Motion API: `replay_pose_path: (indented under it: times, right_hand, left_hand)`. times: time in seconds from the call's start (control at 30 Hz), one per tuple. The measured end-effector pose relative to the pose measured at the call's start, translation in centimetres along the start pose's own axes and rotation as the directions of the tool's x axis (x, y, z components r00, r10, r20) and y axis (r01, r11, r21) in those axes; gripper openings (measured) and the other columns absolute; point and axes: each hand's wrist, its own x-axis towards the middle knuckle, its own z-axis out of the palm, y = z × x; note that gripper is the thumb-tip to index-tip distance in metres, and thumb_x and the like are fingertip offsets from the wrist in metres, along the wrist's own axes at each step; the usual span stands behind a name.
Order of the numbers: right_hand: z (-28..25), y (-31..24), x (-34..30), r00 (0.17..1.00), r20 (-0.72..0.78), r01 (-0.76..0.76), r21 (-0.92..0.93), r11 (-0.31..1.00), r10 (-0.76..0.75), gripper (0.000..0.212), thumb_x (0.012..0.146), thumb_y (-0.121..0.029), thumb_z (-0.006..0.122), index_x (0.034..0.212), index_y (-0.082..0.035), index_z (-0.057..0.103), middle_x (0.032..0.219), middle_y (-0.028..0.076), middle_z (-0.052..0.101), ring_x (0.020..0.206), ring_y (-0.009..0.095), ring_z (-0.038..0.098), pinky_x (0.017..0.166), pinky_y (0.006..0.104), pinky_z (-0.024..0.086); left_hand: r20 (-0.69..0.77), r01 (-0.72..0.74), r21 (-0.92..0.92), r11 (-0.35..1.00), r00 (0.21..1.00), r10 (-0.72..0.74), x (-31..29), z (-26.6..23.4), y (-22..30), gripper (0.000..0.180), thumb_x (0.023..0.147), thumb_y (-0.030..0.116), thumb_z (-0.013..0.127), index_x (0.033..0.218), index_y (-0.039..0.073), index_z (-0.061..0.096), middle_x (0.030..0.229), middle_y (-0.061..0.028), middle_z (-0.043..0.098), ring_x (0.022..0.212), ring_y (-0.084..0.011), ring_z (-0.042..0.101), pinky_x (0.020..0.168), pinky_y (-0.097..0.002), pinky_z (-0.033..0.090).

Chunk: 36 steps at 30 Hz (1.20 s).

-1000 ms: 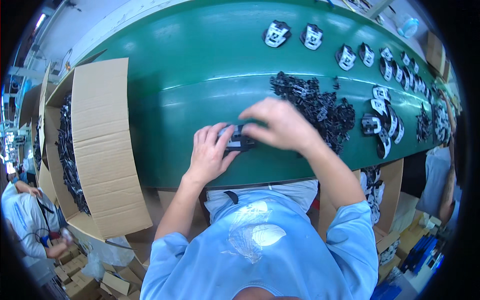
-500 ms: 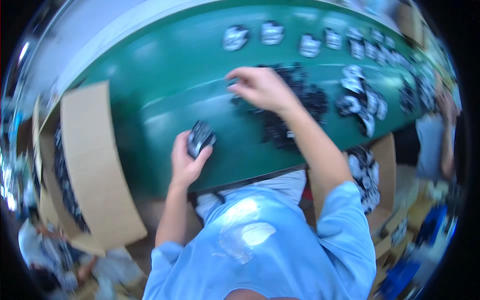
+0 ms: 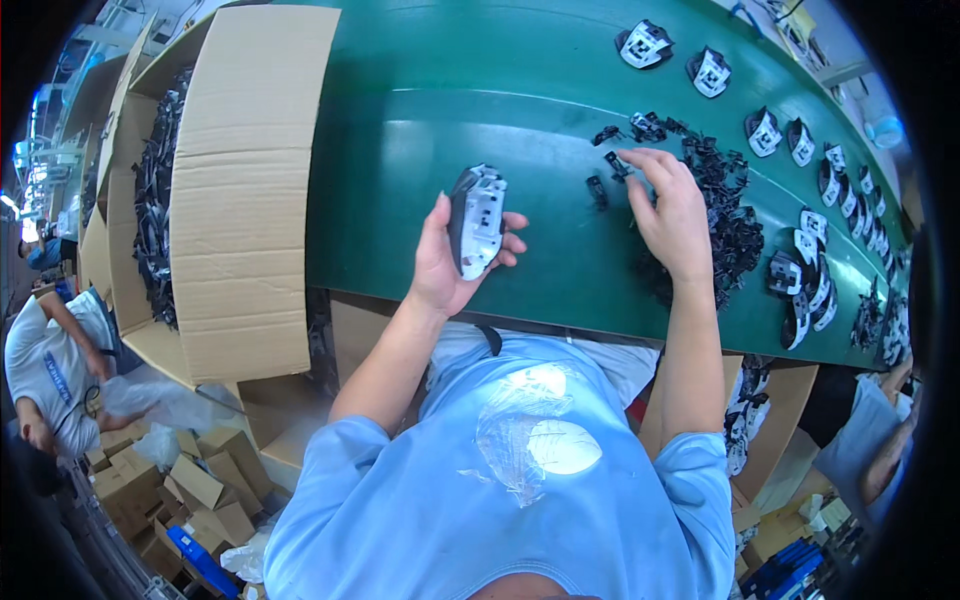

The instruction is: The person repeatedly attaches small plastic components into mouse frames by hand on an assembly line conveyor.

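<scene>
My left hand (image 3: pixel 448 258) is closed around a plastic shell (image 3: pixel 481 222), shaped like a computer mouse cover. Its pale grey inner face with small slots is turned up, and a black outer side shows on the left. To the right, my right hand (image 3: pixel 670 205) reaches over the green table with thumb and forefinger at a small black plastic part (image 3: pixel 616 166), which it appears to pinch. Loose black parts of the same sort lie close by, including one part (image 3: pixel 597 192) below the fingertips. A dense pile of black parts (image 3: pixel 725 200) spreads beside and partly under that hand.
A cardboard box (image 3: pixel 245 200) full of black pieces stands left of the green table (image 3: pixel 400 130). Several black-and-white shells (image 3: pixel 645 45) lie in a row at the far right, with a stacked cluster (image 3: pixel 805 275) nearer. Another person (image 3: pixel 70 360) sits at left; one works at far right.
The view has swung leftward. My left hand has turned the shell so its pale inner face shows. My right hand has shifted to the small parts at the pile's left edge.
</scene>
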Motion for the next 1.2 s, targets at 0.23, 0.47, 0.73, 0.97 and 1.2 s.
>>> replay_pose_path:
  times: [0.23, 0.47, 0.73, 0.97, 1.2]
  right_hand:
    - [0.6, 2.3, 4.2, 0.936, 0.331, -0.071, -0.145, 0.987, 0.116, 0.024, 0.089, -0.023, 0.074, 0.109, -0.011, 0.078, 0.099, 0.008, 0.074, 0.096, 0.030, 0.066, 0.086, 0.0417, 0.054]
    - [2.9, 4.5, 5.3, 0.966, 0.257, 0.008, -0.147, 0.989, 0.030, 0.019, 0.087, -0.017, 0.076, 0.104, -0.010, 0.080, 0.096, 0.009, 0.075, 0.089, 0.030, 0.065, 0.079, 0.0402, 0.053]
    - [-1.3, -6.2, 3.7, 0.928, 0.323, 0.027, 0.438, 0.898, -0.185, 0.023, 0.076, -0.007, 0.084, 0.099, -0.005, 0.080, 0.088, 0.005, 0.074, 0.076, 0.021, 0.064, 0.068, 0.0325, 0.049]
    - [-0.5, -8.0, 2.4, 0.882, 0.385, 0.106, 0.402, 0.909, -0.272, 0.017, 0.076, -0.010, 0.082, 0.092, -0.007, 0.078, 0.080, 0.004, 0.066, 0.074, 0.024, 0.059, 0.065, 0.0370, 0.050]
    - [-1.9, -8.7, 2.4, 0.834, 0.446, 0.185, 0.326, 0.927, -0.324, 0.014, 0.075, -0.012, 0.079, 0.088, -0.007, 0.075, 0.083, 0.003, 0.064, 0.079, 0.024, 0.061, 0.064, 0.0377, 0.053]
  left_hand:
    - [0.071, 0.024, -0.191, 0.981, 0.997, -0.011, -0.5, -0.9, 0.4, 0.071, 0.104, 0.058, 0.038, 0.141, -0.001, 0.053, 0.125, -0.0266, 0.064, 0.102, -0.0384, 0.068, 0.084, -0.0463, 0.059]
    - [0.163, 0.173, -0.449, 0.876, 0.980, -0.110, 0.7, -0.5, -0.4, 0.081, 0.100, 0.063, 0.042, 0.145, -0.004, 0.048, 0.127, -0.0238, 0.063, 0.105, -0.0386, 0.066, 0.086, -0.0480, 0.056]
    - [0.051, 0.300, -0.236, 0.924, 0.954, -0.297, -0.8, 1.2, 2.3, 0.072, 0.107, 0.065, 0.029, 0.143, 0.008, 0.053, 0.120, -0.0198, 0.070, 0.080, -0.0330, 0.075, 0.054, -0.0364, 0.061]
    - [0.084, 0.523, -0.146, 0.839, 0.852, -0.517, -1.4, 3.1, 2.6, 0.072, 0.106, 0.068, 0.030, 0.131, 0.007, 0.059, 0.096, -0.0113, 0.073, 0.069, -0.0268, 0.075, 0.044, -0.0304, 0.056]
    - [0.102, 0.531, -0.141, 0.835, 0.847, -0.522, -1.5, 2.5, 1.2, 0.073, 0.108, 0.064, 0.025, 0.132, 0.002, 0.057, 0.095, -0.0199, 0.071, 0.065, -0.0329, 0.073, 0.041, -0.0327, 0.055]
